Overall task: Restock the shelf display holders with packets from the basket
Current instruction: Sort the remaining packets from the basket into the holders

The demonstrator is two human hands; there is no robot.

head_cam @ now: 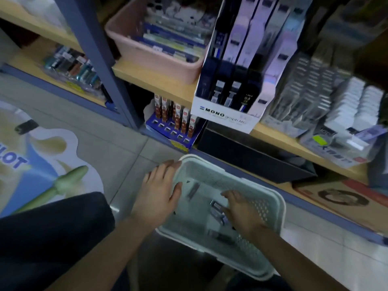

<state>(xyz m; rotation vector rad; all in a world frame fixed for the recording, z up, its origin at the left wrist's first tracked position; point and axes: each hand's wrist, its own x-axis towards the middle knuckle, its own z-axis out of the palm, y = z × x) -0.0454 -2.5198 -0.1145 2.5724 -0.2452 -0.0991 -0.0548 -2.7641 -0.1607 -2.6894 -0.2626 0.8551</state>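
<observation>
We look down from the head camera onto a pale perforated basket (278, 198) standing on the tiled floor (126, 148) in front of the shelf (155, 77). The left hand (159, 192) lies on the basket's left rim. Its fingers run straight along the outside edge and the thumb reaches over to the inside, so we read this hand as wide, resting rather than clutching. The right hand (244, 211) is down inside the basket, fingers spread and nearly straight over a small packet (216, 205) on the basket's bottom. It is wide as well, and the blur hides whether the fingertips touch the packet. A dark packet (193, 191) lies loose toward the basket's far left corner, between the two hands. A third packet (222, 237) lies by the basket's near wall, just beside the right wrist.

Just beyond the basket's far left corner, on the lowest shelf level, a blue display holder (168, 133) carries brown-and-white packets (178, 116) standing upright, with a row of slots along its front. Above and beyond the basket, a white MONO graph display box (222, 117) holds tall dark and lilac packs upright on the wooden board. Further left of it sits a pink tub (147, 57) filled with flat packs. A black box (252, 160) sits just behind the basket's far right edge, and a PILOT floor sticker (42, 164) spreads well to the basket's left.
</observation>
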